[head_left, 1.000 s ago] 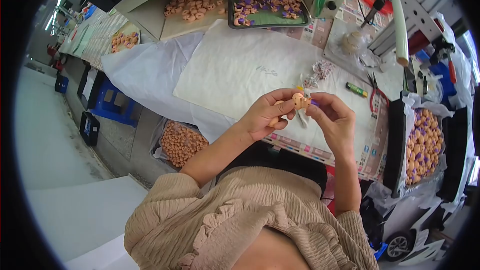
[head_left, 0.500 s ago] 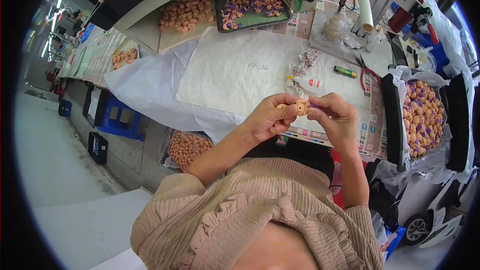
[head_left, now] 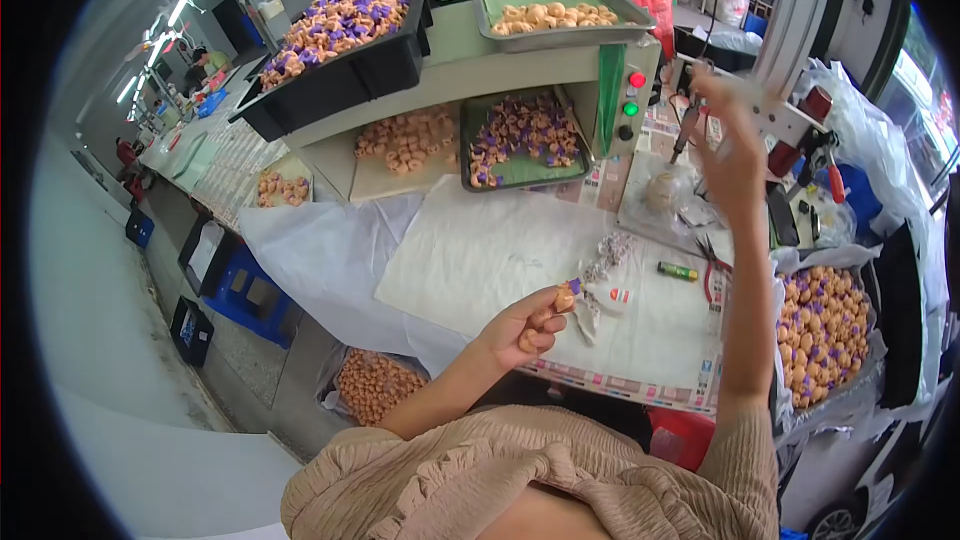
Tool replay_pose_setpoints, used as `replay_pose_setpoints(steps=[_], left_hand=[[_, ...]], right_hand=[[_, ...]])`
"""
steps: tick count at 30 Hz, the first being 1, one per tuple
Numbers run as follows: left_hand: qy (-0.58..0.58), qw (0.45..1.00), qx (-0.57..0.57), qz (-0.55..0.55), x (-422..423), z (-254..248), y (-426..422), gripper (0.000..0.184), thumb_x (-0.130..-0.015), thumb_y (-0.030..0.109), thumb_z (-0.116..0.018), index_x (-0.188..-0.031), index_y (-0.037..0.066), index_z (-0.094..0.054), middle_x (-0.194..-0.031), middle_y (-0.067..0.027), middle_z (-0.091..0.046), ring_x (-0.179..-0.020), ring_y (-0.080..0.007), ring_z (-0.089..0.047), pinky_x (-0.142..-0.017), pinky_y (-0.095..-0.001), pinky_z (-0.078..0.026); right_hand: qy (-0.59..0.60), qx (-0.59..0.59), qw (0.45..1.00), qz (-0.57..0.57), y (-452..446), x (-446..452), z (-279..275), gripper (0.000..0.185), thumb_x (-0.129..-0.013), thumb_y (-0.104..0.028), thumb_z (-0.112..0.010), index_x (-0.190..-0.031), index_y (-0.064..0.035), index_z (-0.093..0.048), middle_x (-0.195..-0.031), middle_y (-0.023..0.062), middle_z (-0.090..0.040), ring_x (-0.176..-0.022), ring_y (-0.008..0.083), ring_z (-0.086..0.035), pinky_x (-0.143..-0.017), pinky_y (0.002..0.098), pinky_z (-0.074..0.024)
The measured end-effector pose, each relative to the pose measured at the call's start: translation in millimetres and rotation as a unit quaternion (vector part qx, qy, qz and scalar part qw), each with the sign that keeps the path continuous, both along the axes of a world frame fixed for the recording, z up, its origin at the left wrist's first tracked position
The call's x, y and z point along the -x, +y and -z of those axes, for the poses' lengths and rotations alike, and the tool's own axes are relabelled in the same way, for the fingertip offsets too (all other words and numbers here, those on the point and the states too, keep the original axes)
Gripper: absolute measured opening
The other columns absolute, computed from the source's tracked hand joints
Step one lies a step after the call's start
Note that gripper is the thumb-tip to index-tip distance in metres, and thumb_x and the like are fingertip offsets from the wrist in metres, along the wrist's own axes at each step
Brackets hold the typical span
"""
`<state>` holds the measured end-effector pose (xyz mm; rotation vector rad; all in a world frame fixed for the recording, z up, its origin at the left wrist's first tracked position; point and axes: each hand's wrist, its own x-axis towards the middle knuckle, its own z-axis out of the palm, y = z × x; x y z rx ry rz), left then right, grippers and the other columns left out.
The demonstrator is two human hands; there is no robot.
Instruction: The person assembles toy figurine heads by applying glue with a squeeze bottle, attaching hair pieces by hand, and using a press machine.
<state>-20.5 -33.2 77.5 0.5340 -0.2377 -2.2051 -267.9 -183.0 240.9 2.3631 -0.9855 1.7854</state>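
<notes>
My left hand (head_left: pixel 523 328) is closed in front of my body. Between its thumb and forefinger it grips a small doll figure (head_left: pixel 565 297), flesh-coloured with a purple end, and more flesh-coloured pieces show under the curled fingers. My right hand (head_left: pixel 732 145) is raised high beside the bench press (head_left: pixel 785 120), blurred by motion. Its fingers point up and are too smeared to read. Below the left hand lies the white cloth (head_left: pixel 450 260) on the table, with a heap of small patterned scraps (head_left: pixel 608 258) and a white round item with a red label (head_left: pixel 614 298).
A green tube (head_left: pixel 678 271) and red-handled pliers (head_left: pixel 712 275) lie at right. A lined bin (head_left: pixel 872 345) of doll pieces stands beyond them. A black crate (head_left: pixel 330 90) and a metal tray (head_left: pixel 640 32) sit on the shelf; a dark tray (head_left: pixel 468 175) is beneath.
My right hand has let go of the doll figure and swung up toward the press. The left hand keeps the figure. The view has tilted up, showing the shelf top.
</notes>
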Motion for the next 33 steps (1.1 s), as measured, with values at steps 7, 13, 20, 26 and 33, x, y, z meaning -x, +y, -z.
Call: replay_pose_setpoints(steps=[7,13,20,26,33], left_hand=[[-0.017,0.998,-0.027,-0.05,-18,-8,-12,0.026,-0.096,0.019,-0.055,-0.116,0.004,-0.055,-0.087,-0.0008,-0.053,-0.06,-0.0042,-0.039,-0.035,-0.0138,-0.027],[0.033,0.997,-0.008,-0.075,-57,12,-22,0.025,-0.097,0.016,-0.052,-0.119,0.006,-0.055,-0.105,-0.0041,-0.059,-0.063,-0.0049,-0.041,-0.038,-0.0135,-0.032],[0.019,0.999,0.01,-0.035,-36,5,-46,0.028,-0.097,0.019,-0.054,-0.122,0.007,-0.054,-0.109,-0.0048,-0.06,-0.066,-0.0052,-0.04,-0.042,-0.0141,-0.034],[0.078,0.997,0.007,-0.003,-26,10,-53,0.032,-0.098,0.019,-0.05,-0.128,0.008,-0.051,-0.112,-0.0081,-0.06,-0.068,-0.0069,-0.042,-0.044,-0.015,-0.039],[0.029,1.0,0.002,-0.011,-51,26,-67,0.031,-0.099,0.019,-0.05,-0.127,0.007,-0.052,-0.108,-0.0069,-0.059,-0.067,-0.0076,-0.04,-0.043,-0.0155,-0.037]], right_hand=[[-0.068,0.101,0.984,0.128,-116,13,-54,0.034,-0.091,-0.015,-0.062,-0.124,-0.0075,-0.061,-0.122,0.0115,-0.062,-0.104,0.014,-0.06,-0.089,0.0275,-0.0464],[-0.003,-0.177,0.951,0.254,-24,28,47,0.03,-0.088,-0.028,-0.064,-0.096,-0.0003,-0.069,-0.088,0.016,-0.068,-0.076,0.0233,-0.065,-0.07,0.032,-0.0498],[0.104,-0.173,0.943,0.266,-82,13,221,0.02,-0.079,-0.022,-0.066,-0.085,-0.0031,-0.067,-0.085,0.0167,-0.064,-0.082,0.0364,-0.06,-0.07,0.0447,-0.0475],[-0.008,-0.189,0.971,0.145,-7,7,178,0.018,-0.079,0.002,-0.062,-0.096,-0.0025,-0.065,-0.099,0.0109,-0.066,-0.087,0.0269,-0.062,-0.074,0.0373,-0.0507],[0.01,-0.216,0.883,0.416,117,167,112,0.03,-0.08,0.007,-0.059,-0.109,-0.001,-0.062,-0.111,0.0134,-0.061,-0.097,0.0261,-0.061,-0.079,0.0317,-0.0507]])
